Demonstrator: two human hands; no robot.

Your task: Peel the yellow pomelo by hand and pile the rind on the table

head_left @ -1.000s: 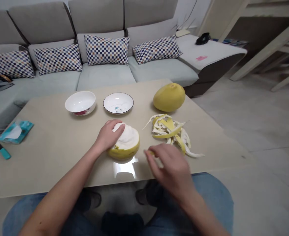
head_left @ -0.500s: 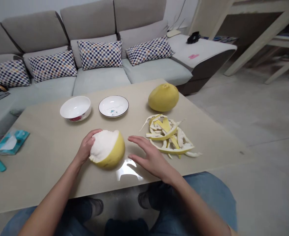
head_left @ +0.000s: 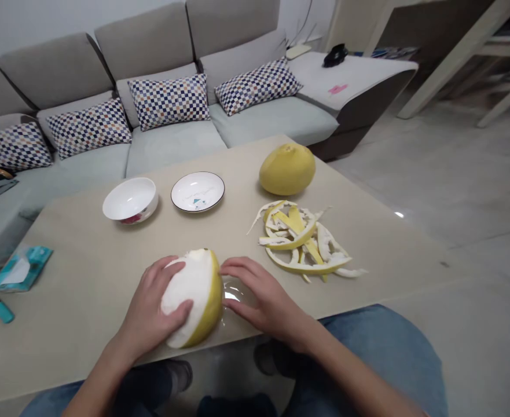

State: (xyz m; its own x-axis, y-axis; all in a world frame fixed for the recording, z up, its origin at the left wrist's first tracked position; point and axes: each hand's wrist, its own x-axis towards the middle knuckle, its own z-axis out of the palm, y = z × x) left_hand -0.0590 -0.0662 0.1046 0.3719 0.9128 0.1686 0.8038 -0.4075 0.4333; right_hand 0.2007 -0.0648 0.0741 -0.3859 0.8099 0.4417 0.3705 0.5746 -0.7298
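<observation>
Rotated, the half-peeled pomelo (head_left: 189,298) sits between left hand (head_left: 148,307) and right hand (head_left: 259,292).

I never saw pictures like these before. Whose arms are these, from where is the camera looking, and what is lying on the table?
No machine is here. These are a person's own bare arms, and all three pictures come from one camera worn on that person's head, looking forward and down. The left hand holds a partly peeled pomelo, and the right hand touches its other side. On the beige table lie yellow peel pieces, a whole pomelo, a white bowl and a white plate.
</observation>
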